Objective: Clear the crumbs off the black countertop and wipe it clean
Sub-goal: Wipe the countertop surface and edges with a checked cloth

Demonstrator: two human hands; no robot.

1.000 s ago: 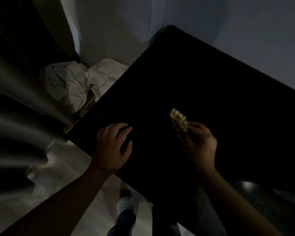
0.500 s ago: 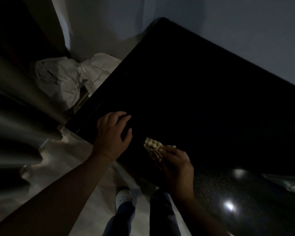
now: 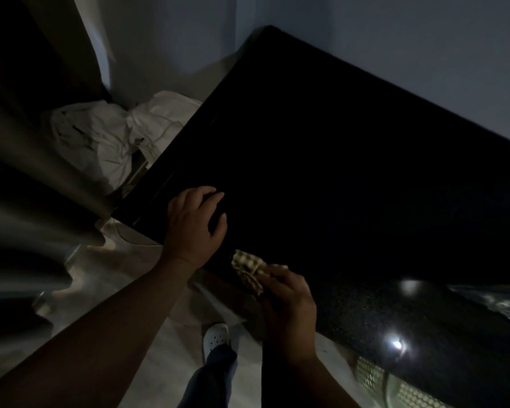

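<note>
My right hand (image 3: 289,307) is holding a cloth (image 3: 248,267) at the black worktop (image 3: 336,172) edge. My left hand (image 3: 193,228) is resting loosely on top.

Counting two hands, left hand (image 3: 193,228) and right hand (image 3: 289,307); one black counter (image 3: 336,172); one waffle-textured cloth (image 3: 246,267); one white shoe (image 3: 216,337); one crumpled white heap of sheeting (image 3: 100,136).

Your black countertop (image 3: 336,172) lies dark and glossy, speckled where light glints near its front edge. The waffle-weave cloth (image 3: 248,267), pale and bunched, sits at that edge, pinched in your right hand (image 3: 289,304).
</note>
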